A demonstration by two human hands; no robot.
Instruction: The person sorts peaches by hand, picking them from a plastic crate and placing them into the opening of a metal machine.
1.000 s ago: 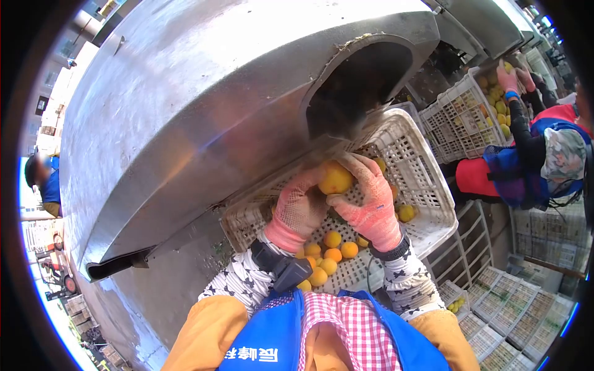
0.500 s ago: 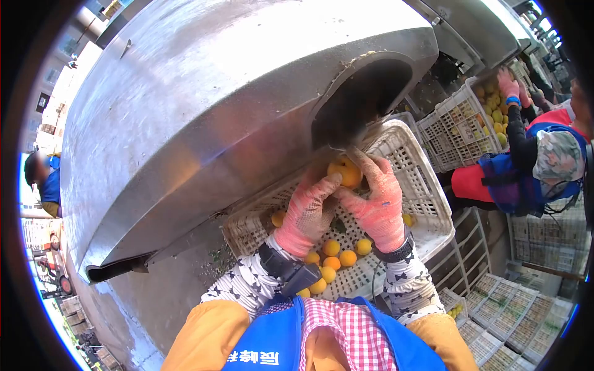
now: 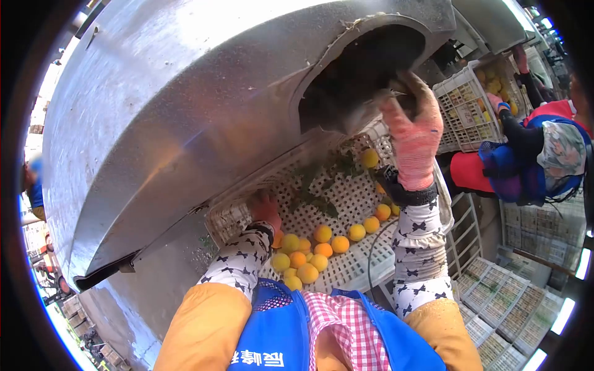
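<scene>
Both hands wear pink gloves with dirty fingers. My right hand (image 3: 416, 133) is raised at the dark round opening (image 3: 365, 74) of the metal machine, its fingers apart and slightly blurred, holding nothing that shows. Low at the left end of the white plastic crate (image 3: 396, 256) is my left hand (image 3: 267, 211); its fingers are in shadow and mostly hidden. Several orange-yellow fruits (image 3: 322, 233) lie in the crate between my arms, nearest to me. Green leaves (image 3: 318, 201) rest on the crate's slotted floor. One more fruit (image 3: 369, 158) sits by my right wrist.
The large metal machine (image 3: 185, 93) spans the upper left. At the right, a person in a blue vest (image 3: 526, 167) reaches into another crate of fruit (image 3: 467, 111). Stacked crates (image 3: 495, 290) stand at the lower right. Another person (image 3: 36, 185) is at the far left edge.
My hands have parted: the right moved up to the opening, the left down to the crate's left end. The fruit between them is out of my right hand. More fruits and leaves show.
</scene>
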